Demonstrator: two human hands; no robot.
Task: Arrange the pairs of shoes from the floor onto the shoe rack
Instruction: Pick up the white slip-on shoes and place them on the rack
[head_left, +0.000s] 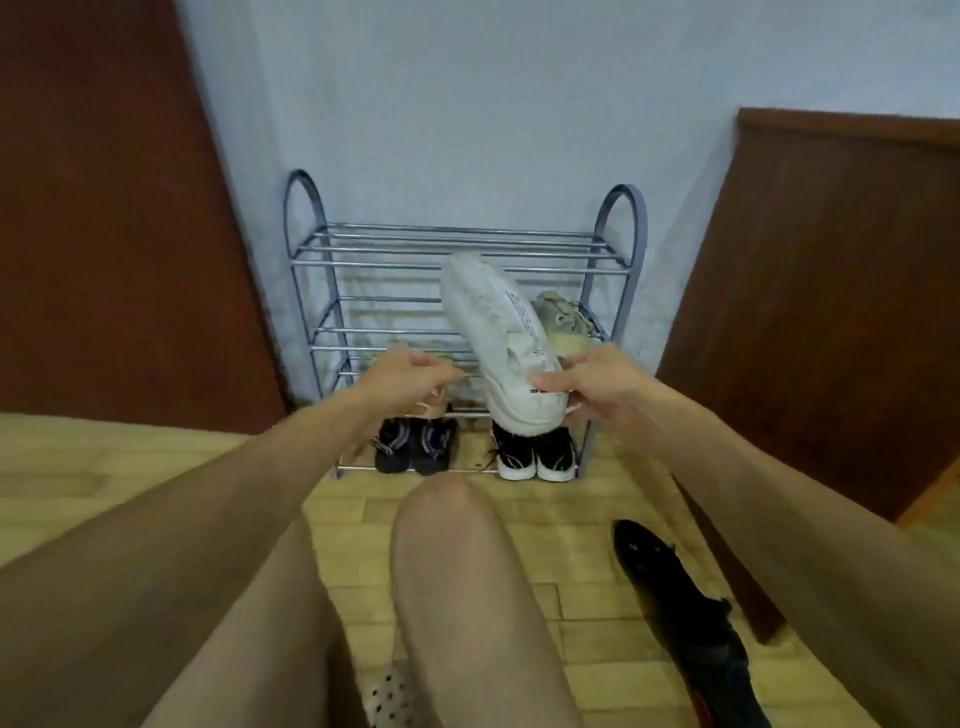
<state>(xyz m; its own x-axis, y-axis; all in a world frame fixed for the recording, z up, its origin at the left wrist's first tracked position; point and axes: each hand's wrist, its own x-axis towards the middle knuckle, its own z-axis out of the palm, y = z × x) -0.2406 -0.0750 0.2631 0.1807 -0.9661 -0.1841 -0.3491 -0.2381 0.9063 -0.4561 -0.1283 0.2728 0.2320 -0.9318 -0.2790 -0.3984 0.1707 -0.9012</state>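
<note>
In front of the grey metal shoe rack, which stands against the pale wall at twelve o'clock, the right hand grips a white sneaker by its heel, thumb and fingers curled around it. The shoe is tilted with its toe up toward eleven o'clock, level with the rack's middle shelves. The left hand, at nine o'clock of the sneaker, has curled fingers near something pale and blurred; whether it holds anything cannot be told. A beige sneaker sits on a middle shelf at two o'clock of the right hand. On the bottom shelf a dark pair stands left of a black, white-soled pair. One black shoe lies on the wooden floor at five o'clock.
</note>
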